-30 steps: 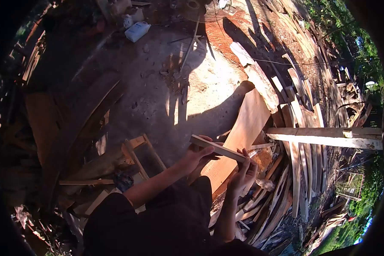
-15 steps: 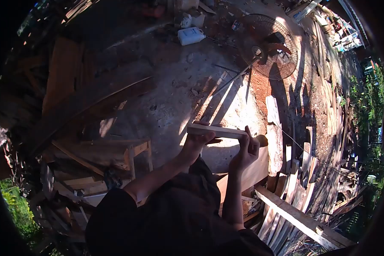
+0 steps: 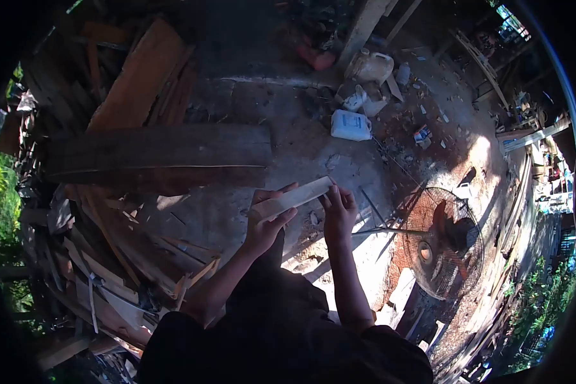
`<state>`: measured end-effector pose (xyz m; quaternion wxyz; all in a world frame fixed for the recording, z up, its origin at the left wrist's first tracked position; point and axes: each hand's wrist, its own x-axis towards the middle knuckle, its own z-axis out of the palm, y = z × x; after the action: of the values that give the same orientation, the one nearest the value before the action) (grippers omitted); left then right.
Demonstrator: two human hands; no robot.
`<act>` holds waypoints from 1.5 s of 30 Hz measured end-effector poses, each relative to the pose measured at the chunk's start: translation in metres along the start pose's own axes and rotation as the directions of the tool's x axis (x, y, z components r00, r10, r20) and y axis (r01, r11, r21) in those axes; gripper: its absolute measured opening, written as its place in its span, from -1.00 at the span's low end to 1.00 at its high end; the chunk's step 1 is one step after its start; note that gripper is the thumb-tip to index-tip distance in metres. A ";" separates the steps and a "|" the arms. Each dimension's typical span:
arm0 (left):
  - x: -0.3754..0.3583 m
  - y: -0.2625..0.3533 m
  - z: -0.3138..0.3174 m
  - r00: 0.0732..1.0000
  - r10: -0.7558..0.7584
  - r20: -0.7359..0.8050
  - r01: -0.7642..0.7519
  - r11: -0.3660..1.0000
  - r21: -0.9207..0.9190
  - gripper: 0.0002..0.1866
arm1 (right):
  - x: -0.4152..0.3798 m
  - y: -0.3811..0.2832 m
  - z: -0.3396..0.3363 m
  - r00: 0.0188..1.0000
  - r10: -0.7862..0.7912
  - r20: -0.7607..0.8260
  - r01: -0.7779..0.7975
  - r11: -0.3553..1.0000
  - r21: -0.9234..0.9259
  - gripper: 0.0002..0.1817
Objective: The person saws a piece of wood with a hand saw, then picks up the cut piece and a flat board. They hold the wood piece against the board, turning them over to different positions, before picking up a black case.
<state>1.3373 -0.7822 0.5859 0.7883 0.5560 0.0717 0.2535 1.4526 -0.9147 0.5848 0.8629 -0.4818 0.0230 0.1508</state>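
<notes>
A short, pale piece of wood (image 3: pixel 297 197) is held up in front of my body, slanting up toward its right end. My left hand (image 3: pixel 267 223) is closed around its left end, thumb along the near face and fingers behind. At the other end, the fingertips of my right hand (image 3: pixel 339 208) pinch the wood's tip. Both forearms reach forward from dark sleeves, and the ground lies beneath the piece.
A round fan with a wire cage (image 3: pixel 438 243) stands at the right. Ahead are a white jerrycan (image 3: pixel 351 125) and a dirty container (image 3: pixel 370 66). A wide dark plank (image 3: pixel 166 147) and an orange-brown board (image 3: pixel 137 77) lie to the left, with scrap wood around them.
My view has swung to the right, so the fan now sits lower. The wood has tilted from nearly level to rising at its right end, its broad face showing. Both hands keep hold.
</notes>
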 end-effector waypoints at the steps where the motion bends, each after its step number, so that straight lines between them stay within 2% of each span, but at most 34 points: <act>1: 0.030 -0.004 0.000 0.996 0.092 0.019 -0.093 0.989 0.118 -0.63 | 0.034 0.004 0.006 0.998 0.057 0.010 -0.057 0.998 0.012 -0.84; 2: 0.054 -0.007 -0.002 0.995 0.101 0.008 -0.102 0.987 0.121 -0.63 | 0.062 0.008 0.010 0.993 0.115 0.014 -0.116 0.993 0.022 -0.84; 4: 0.115 -0.008 -0.002 1.000 0.011 0.016 -0.011 1.000 0.021 -0.64 | 0.122 0.005 0.024 0.990 0.122 0.068 -0.127 0.988 0.083 -0.84; 5: 0.146 -0.009 -0.002 0.999 0.040 0.031 -0.040 0.999 -0.001 -0.63 | 0.149 0.000 0.031 0.988 0.139 0.064 -0.143 0.987 0.074 -0.86; 6: 0.206 -0.010 -0.006 0.998 0.054 0.018 -0.054 0.998 0.013 -0.63 | 0.202 -0.005 0.053 0.984 0.165 0.068 -0.169 0.983 0.068 -0.87; 8: 0.268 -0.018 -0.012 0.992 0.088 0.085 -0.106 0.966 0.237 -0.63 | 0.260 -0.005 0.068 0.978 0.169 0.123 -0.179 0.981 0.072 -0.89; 10: 0.326 -0.028 -0.020 0.987 0.127 0.098 -0.145 0.966 0.214 -0.62 | 0.317 -0.003 0.089 0.961 0.259 0.097 -0.272 0.948 0.164 -0.89; 13: 0.416 -0.045 -0.037 0.975 0.175 0.136 -0.205 0.944 0.257 -0.61 | 0.409 0.015 0.124 0.941 0.315 0.126 -0.335 0.921 0.198 -0.86; 14: 0.444 -0.054 -0.044 0.975 0.189 0.119 -0.215 0.941 0.262 -0.61 | 0.444 0.021 0.135 0.920 0.361 0.149 -0.387 0.897 0.213 -0.85; 16: 0.499 -0.068 -0.059 0.974 0.224 0.026 -0.224 0.944 0.241 -0.61 | 0.512 0.041 0.161 0.902 0.346 0.258 -0.395 0.903 0.170 -0.83; 17: 0.532 -0.070 -0.070 0.945 0.325 0.029 -0.318 0.899 0.301 -0.60 | 0.546 0.048 0.183 0.853 0.431 0.294 -0.484 0.863 0.141 -0.83; 18: 0.563 -0.067 -0.079 0.936 0.351 0.014 -0.338 0.888 0.311 -0.60 | 0.579 0.053 0.208 0.794 0.516 0.321 -0.573 0.812 0.113 -0.83; 20: 0.611 -0.051 -0.098 0.943 0.328 -0.056 -0.278 0.870 0.407 -0.59 | 0.631 0.061 0.261 0.766 0.559 0.318 -0.611 0.786 0.088 -0.84; 22: 0.662 -0.045 -0.119 0.927 0.361 -0.107 -0.288 0.863 0.414 -0.59 | 0.688 0.079 0.309 0.685 0.598 0.416 -0.658 0.753 0.002 -0.86; 24: 0.714 -0.039 -0.145 0.903 0.359 -0.238 -0.246 0.883 0.400 -0.59 | 0.737 0.100 0.357 0.689 0.588 0.423 -0.645 0.764 -0.012 -0.88; 26: 0.767 -0.037 -0.176 0.886 0.384 -0.260 -0.241 0.860 0.450 -0.59 | 0.785 0.119 0.406 0.592 0.626 0.508 -0.696 0.714 -0.069 -0.83; 27: 0.794 -0.038 -0.190 0.870 0.399 -0.289 -0.222 0.841 0.493 -0.59 | 0.811 0.128 0.433 0.573 0.642 0.508 -0.703 0.704 -0.097 -0.84; 34: 1.010 -0.006 -0.282 0.881 0.362 -0.304 -0.199 0.867 0.456 -0.63 | 0.981 0.147 0.596 0.581 0.699 0.417 -0.728 0.675 -0.118 -0.90; 36: 1.075 0.013 -0.301 0.911 0.288 -0.294 -0.161 0.907 0.390 -0.66 | 1.026 0.139 0.638 0.655 0.673 0.344 -0.690 0.718 -0.092 -0.92; 39: 1.168 0.041 -0.329 0.929 0.274 -0.248 -0.184 0.925 0.333 -0.68 | 1.091 0.131 0.696 0.701 0.592 0.397 -0.619 0.782 -0.074 -0.88; 43: 1.284 0.049 -0.381 0.932 0.267 -0.245 -0.187 0.933 0.308 -0.67 | 1.188 0.146 0.771 0.711 0.542 0.448 -0.584 0.810 -0.054 -0.87; 45: 1.339 0.049 -0.416 0.937 0.243 -0.251 -0.193 0.959 0.210 -0.65 | 1.229 0.156 0.817 0.712 0.541 0.447 -0.596 0.803 -0.023 -0.87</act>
<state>2.3108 0.2214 0.7020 0.6837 0.5896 0.1406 0.4064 2.4938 0.1393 0.6662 0.7849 -0.3512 -0.0124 0.5103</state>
